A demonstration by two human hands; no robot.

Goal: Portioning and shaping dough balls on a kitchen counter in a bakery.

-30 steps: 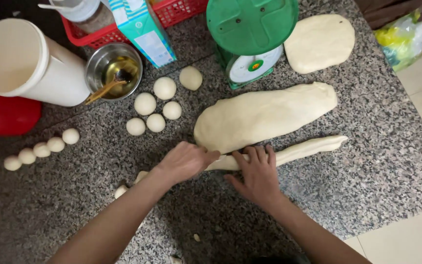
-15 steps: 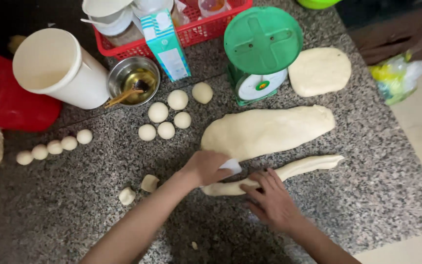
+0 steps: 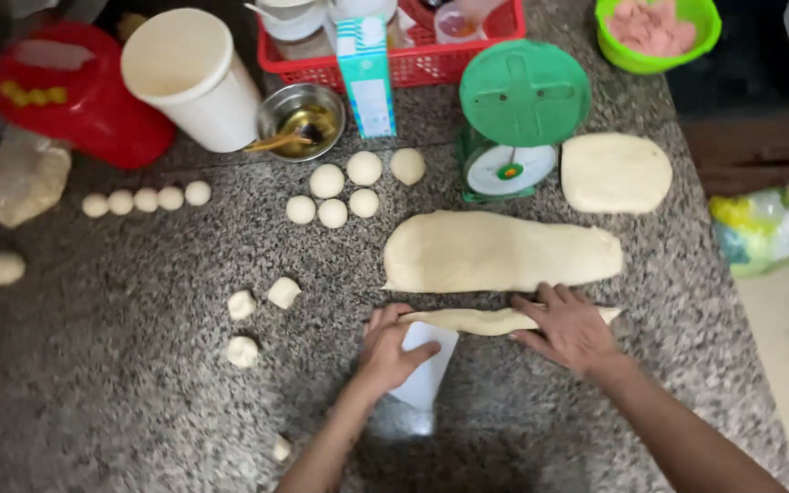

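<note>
A thin rope of dough lies on the speckled granite counter. My right hand presses flat on its right part, fingers spread. At the rope's left end my left hand grips a white plastic scraper, its blade pointing toward me. Just beyond the rope rests a large long slab of dough. Three small cut dough pieces sit to the left of my left hand.
A green kitchen scale, flat dough piece, several dough balls, more balls in a row, steel bowl with brush, white tub, red basket, carton, green bowl line the back.
The view shifted back from the counter. The dough rope is shorter at its left, and cut pieces now lie at the left. My left hand holds the scraper near the rope's left end.
</note>
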